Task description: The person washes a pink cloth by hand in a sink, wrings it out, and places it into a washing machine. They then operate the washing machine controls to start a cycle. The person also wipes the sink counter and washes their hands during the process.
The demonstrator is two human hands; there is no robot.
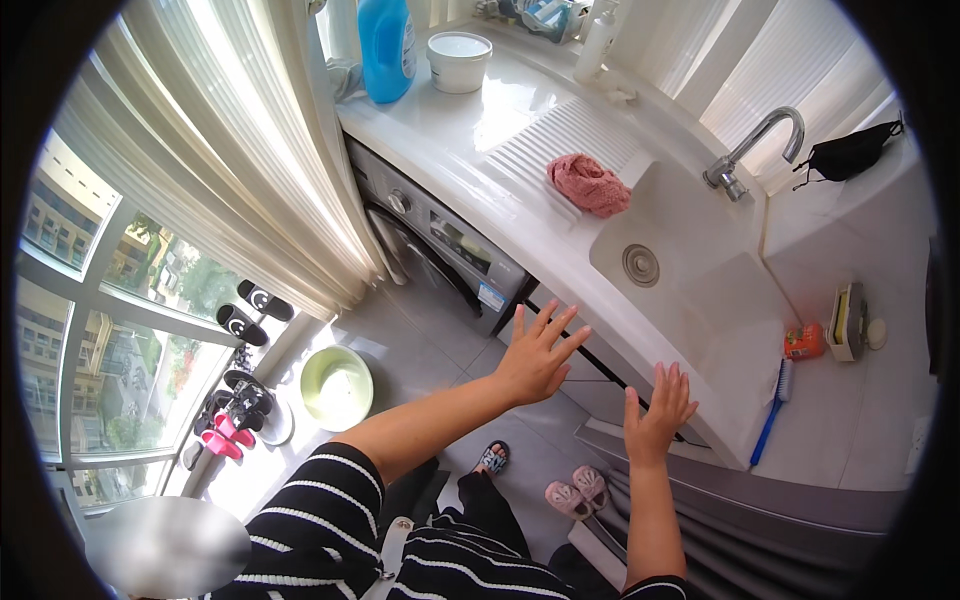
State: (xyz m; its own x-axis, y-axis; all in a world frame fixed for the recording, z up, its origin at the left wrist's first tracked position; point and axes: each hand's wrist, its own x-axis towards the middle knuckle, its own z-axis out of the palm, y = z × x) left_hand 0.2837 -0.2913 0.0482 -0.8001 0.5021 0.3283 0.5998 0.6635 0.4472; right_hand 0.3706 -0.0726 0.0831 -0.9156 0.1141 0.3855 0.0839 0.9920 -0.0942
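Observation:
Both my hands are raised in front of the white laundry counter (pixel 440 140), with nothing in them. My left hand (pixel 540 358) has its fingers spread, in front of the counter's front edge near the washing machine (pixel 440 240). Fingers stretched out, my right hand (pixel 658 412) is by the front rim of the white sink (pixel 700 260). A crumpled pink cloth (pixel 588 185) lies on the ribbed washboard slope beside the basin, apart from both hands. A chrome faucet (pixel 745 155) stands at the sink's far right.
A blue detergent bottle (pixel 386 50) and white tub (pixel 459 62) stand at the back left. A blue brush (pixel 772 412), orange package (pixel 803 342) and soap holder (pixel 848 322) lie at the right. On the floor are a green basin (pixel 337 388) and pink slippers (pixel 578 492).

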